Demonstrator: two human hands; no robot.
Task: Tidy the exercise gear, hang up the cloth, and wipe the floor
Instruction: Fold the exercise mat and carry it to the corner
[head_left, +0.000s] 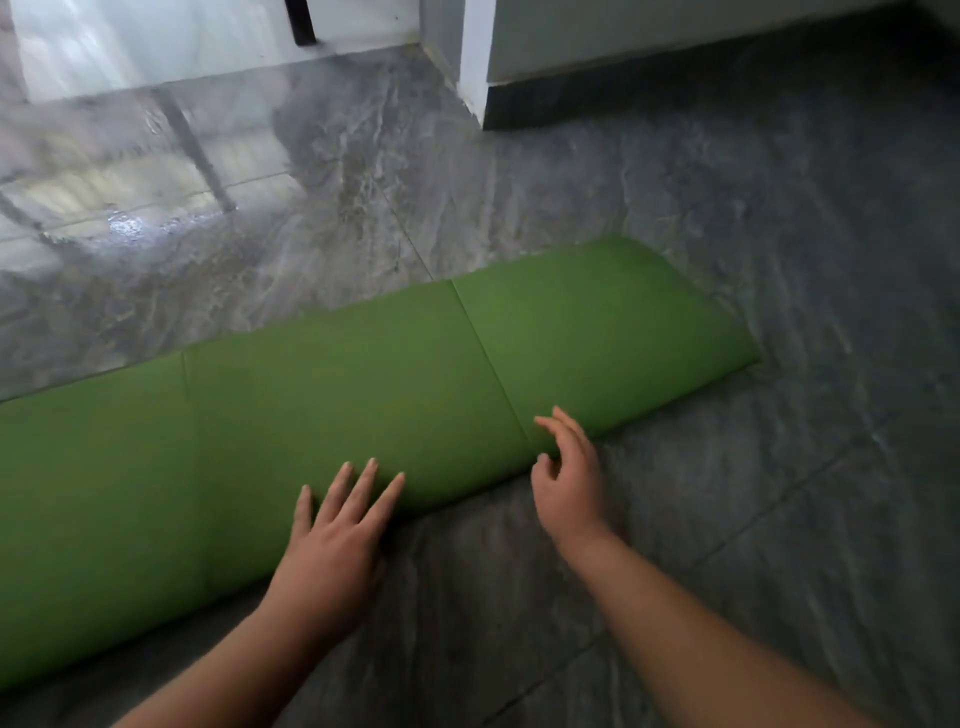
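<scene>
We note a green exercise mat (363, 395) lying on the grey stone-tile floor (779, 260), its long axis running from the lower left of the frame up to a rounded end at centre right; two crease lines cross it. Our left hand (332, 540) lies flat at the mat's near edge, fingers (358, 483) straight and spread, pressing on the green, holding nothing. Our right hand (569, 478) sits just beside that same edge, nearer the free right end, fingers loosely curved and apart, tips over or on the mat; we cannot tell whether they touch, and nothing is pinched. So the mat lies ahead of both hands, broadside on, and the right hand has the shorter reach to the end from which, we judge, a roll or fold would start. Open floor surrounds that end on the right and beyond it, giving room to work leftward along the axis. Farther off, a white wall corner (475, 57) with dark skirting (649, 88) stands at the top of the frame, well apart. Glare covers the floor at upper left. No cloth is visible.
</scene>
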